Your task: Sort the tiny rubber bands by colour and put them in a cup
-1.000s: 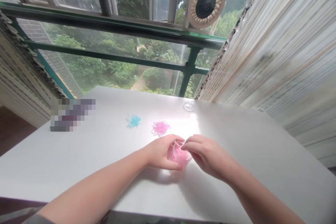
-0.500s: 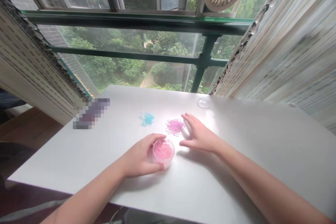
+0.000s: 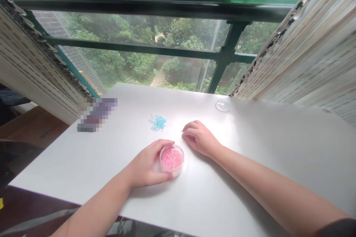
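Observation:
My left hand (image 3: 147, 164) is wrapped round the left side of a small clear round container (image 3: 172, 160) with pink pieces in it, standing upright on the white table. To the right and a little farther back, my right hand (image 3: 198, 137) is closed, fingers bent down at the table surface. A tiny pale bit shows at its fingertips; the purple pile seen earlier is hidden under or in this hand. A loose pile of light blue pieces (image 3: 158, 122) lies beyond the container, left of my right hand.
A clear round lid (image 3: 223, 106) lies near the back edge of the white table (image 3: 69, 163). A blurred-out dark object (image 3: 98, 115) is at the back left. Curtains hang on both sides, and a window with green rails stands behind the table.
My right hand has closed over the purple pile, which no longer shows, and has shifted slightly left. My left hand still holds the container. The view has tilted down a little.

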Action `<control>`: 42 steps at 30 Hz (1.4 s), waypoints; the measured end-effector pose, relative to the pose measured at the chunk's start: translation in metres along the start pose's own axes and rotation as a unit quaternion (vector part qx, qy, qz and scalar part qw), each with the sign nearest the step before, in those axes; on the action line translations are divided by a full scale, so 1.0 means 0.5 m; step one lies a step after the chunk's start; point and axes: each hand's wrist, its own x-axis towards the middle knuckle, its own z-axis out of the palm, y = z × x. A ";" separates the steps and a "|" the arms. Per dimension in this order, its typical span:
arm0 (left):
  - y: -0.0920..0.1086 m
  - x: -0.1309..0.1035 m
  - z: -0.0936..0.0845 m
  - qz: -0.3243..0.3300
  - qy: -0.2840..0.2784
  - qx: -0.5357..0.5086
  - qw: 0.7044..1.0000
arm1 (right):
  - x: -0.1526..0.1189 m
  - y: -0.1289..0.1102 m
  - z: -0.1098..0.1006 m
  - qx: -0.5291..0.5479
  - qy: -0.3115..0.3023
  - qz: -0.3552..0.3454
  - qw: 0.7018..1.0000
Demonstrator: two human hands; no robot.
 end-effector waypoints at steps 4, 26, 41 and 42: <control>-0.001 -0.002 0.002 0.003 0.013 -0.002 1.000 | -0.015 0.000 -0.008 -0.032 -0.003 0.007 0.999; 0.055 0.049 0.048 -0.060 0.036 -0.018 0.997 | -0.008 0.012 -0.076 0.345 0.248 0.262 0.866; 0.133 0.086 0.101 -0.059 0.035 -0.034 0.997 | -0.031 -0.096 -0.083 0.392 0.177 0.194 0.882; 0.134 0.087 0.103 -0.060 0.034 -0.030 0.997 | -0.033 -0.095 -0.084 0.375 0.169 0.198 0.890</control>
